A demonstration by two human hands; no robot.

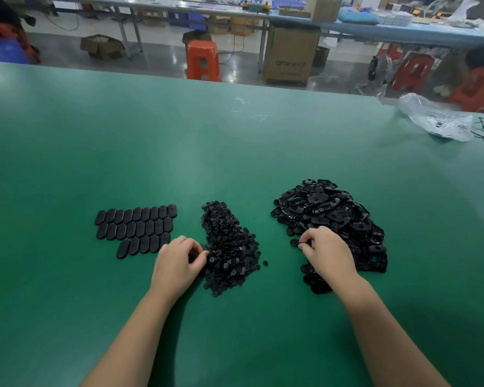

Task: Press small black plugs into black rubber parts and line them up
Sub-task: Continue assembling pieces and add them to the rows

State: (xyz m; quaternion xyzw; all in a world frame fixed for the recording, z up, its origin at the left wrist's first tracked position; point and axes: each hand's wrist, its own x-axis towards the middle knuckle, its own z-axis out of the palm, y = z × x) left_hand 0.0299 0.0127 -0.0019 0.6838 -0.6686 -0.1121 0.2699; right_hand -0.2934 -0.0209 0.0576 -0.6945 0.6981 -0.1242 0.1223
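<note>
Both hands are mid-pickup: left grip (192,256) curled, pinching at the plug pile (229,247) beside it, right grip (309,243) pinching a rubber part (295,243) off its heap (330,216), so next comes pressing them together, then extending the rows (136,227) beyond the left grip on the desk (235,141).

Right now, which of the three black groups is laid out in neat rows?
The left group, beside the left hand: flat ovals in three rows. The middle plug pile and right parts heap are loose.
</note>
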